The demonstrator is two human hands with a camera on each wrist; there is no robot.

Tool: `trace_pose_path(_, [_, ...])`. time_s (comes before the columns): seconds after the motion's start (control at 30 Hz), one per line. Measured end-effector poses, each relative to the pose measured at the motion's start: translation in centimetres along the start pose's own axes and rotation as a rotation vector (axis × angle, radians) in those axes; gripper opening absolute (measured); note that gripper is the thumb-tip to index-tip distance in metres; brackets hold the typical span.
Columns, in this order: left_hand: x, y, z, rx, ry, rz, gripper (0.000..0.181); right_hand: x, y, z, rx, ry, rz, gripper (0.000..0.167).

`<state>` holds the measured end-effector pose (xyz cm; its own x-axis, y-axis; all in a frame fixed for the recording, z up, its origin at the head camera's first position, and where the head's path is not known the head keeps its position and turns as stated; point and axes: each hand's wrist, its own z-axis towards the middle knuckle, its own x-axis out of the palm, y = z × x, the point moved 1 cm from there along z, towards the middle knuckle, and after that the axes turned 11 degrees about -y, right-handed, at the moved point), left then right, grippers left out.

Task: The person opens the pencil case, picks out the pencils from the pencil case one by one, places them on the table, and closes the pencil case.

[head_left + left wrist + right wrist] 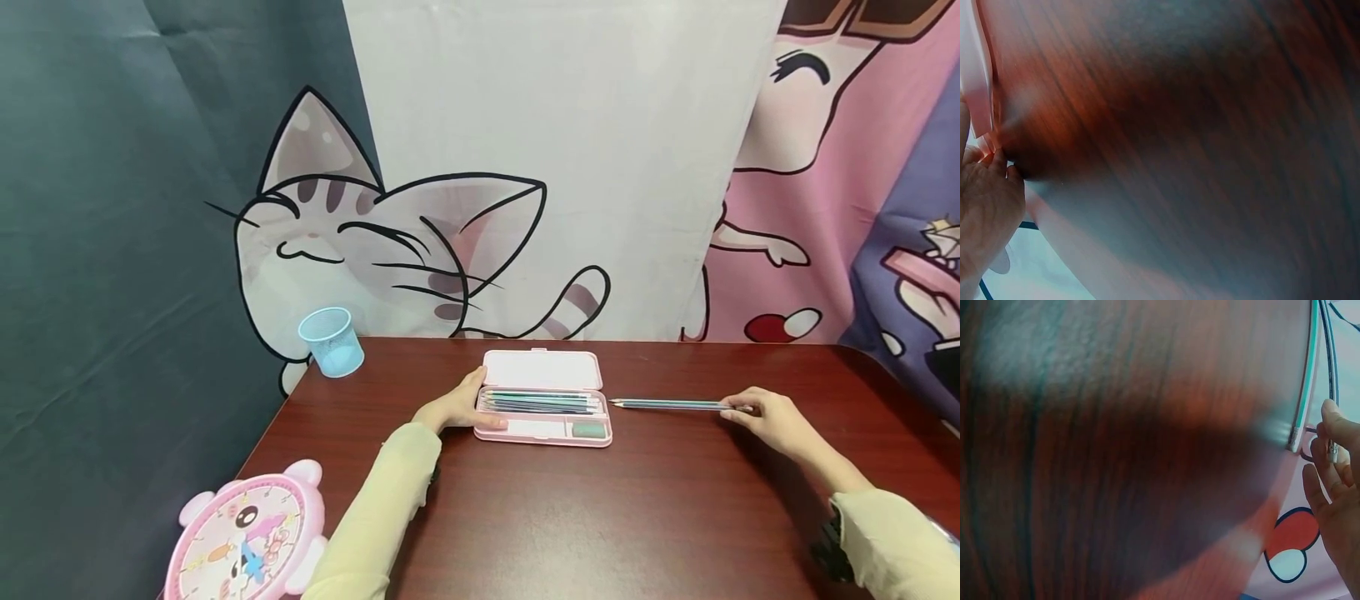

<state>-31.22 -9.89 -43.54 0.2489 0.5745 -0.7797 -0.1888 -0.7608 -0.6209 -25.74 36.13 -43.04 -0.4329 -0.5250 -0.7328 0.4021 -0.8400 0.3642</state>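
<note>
A dark pencil [1329, 350], beside a green pencil [1309, 369], is pinched by the right hand [772, 421]. They are right of the open pink box [543, 441] on the tabletop [600, 517]. The left hand [453, 406] grips the box's left end.

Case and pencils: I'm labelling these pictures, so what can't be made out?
Case, left wrist view: cut off by the left edge.
Pencils inside, head view: too small and close-packed to count.
Dark pencil, right wrist view: far end cut off by the top edge.
</note>
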Motion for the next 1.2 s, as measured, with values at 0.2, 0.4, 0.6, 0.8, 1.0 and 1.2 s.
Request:
trace_pose_path(0.2, [0.0, 0.0, 0.0, -0.013, -0.007, 0.001, 0.109, 0.9, -0.8, -0.2, -0.065, -0.055, -0.005, 0.016])
trace_pose_path(0.4, [0.1, 0.0, 0.0, -0.026, -0.005, -0.007, 0.110, 1.5, -1.2, -0.1, -0.157, -0.073, -0.075, 0.019])
trace_pose_path(0.6, [0.2, -0.1, 0.1, -0.025, -0.002, -0.022, 0.112, 1.8, -1.3, 0.1, -0.132, -0.066, -0.097, 0.017])
trace_pose_path(0.8, [0.1, 0.1, 0.2, -0.036, 0.002, -0.018, 0.112, 1.8, -1.1, 0.0, -0.098, -0.057, -0.081, 0.017])
trace_pose_path(1.0, [0.2, 0.3, 0.2, -0.037, 0.004, -0.012, 0.113, 2.3, 0.6, 0.5, -0.074, -0.070, 0.014, 0.019])
trace_pose_path(1.2, [0.2, 0.3, 0.2, -0.032, -0.001, -0.014, 0.112, 4.7, 4.7, 1.7, -0.105, -0.058, 0.123, 0.016])
